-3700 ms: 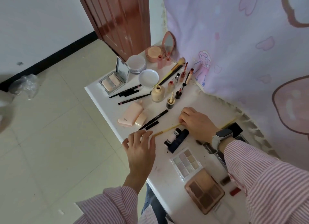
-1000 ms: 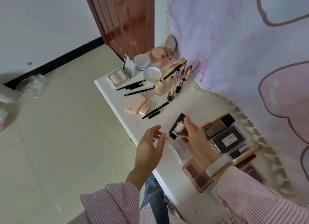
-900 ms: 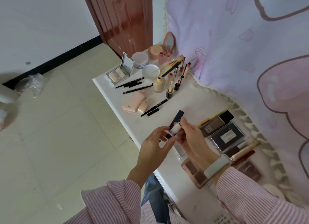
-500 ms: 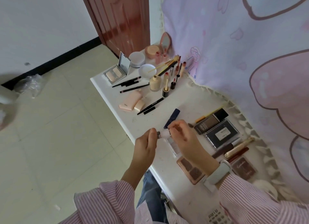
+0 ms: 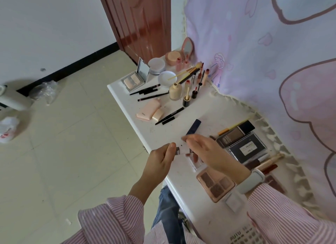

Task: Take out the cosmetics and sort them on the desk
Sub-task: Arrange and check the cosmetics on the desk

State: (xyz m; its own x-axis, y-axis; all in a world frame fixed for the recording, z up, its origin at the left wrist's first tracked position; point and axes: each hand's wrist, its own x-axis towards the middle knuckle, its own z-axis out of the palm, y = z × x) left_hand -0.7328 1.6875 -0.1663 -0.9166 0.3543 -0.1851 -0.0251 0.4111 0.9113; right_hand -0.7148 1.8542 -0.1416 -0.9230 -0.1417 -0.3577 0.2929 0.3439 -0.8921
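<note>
**Room and Background**

The floor (image 5: 60, 152) is laid with pale cream tiles. A white wall (image 5: 51, 25) runs along the left, with a black baseboard (image 5: 72, 69) at its foot. A reddish-brown wooden door (image 5: 143, 20) stands at the far corner. A white tabletop (image 5: 214, 114) extends from the door toward the camera. A lilac cartoon-print cloth (image 5: 263, 52) covers the right side. Lighting is soft and even. Crumpled plastic bags (image 5: 43, 91) lie near the baseboard.

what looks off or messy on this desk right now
Nothing is spilled or broken. A few caps are off: the small black pot stands open with its applicator sticking out, and the compact lies open with its mirror up. Both hands, left hand and right hand, hold a small tube between them.
</note>
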